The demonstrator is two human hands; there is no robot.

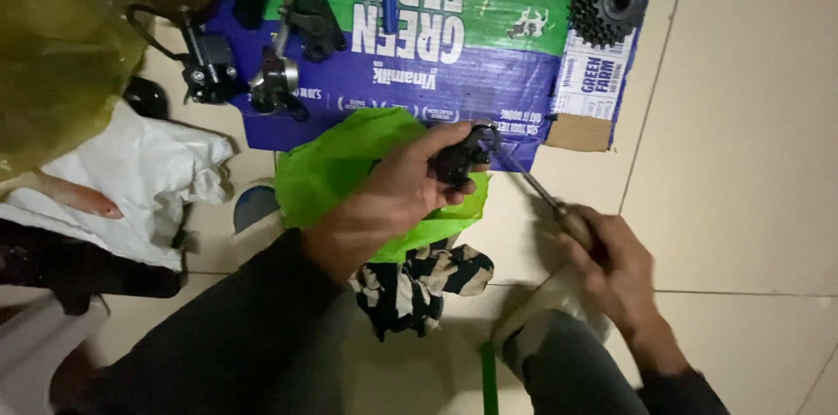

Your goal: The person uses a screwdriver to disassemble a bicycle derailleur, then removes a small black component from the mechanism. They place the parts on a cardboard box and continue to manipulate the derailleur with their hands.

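Holding a small black bike part (461, 162) in the left hand (397, 197) above a green plastic bag (345, 172), grip closed around its body; right hand (615, 262) wrapped on a screwdriver (534, 190), tip at the part. Probably rigid, light, greasy, best pinched by its flat sides. Beyond, on flattened cardboard (489, 75) on the floor: 1 cassette sprocket (611, 0), other dark parts (209, 66).

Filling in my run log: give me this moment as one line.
left hand: holds small black metal part | right hand: holds thin metal tool, tip at part | below: flattened blue-green cardboard box
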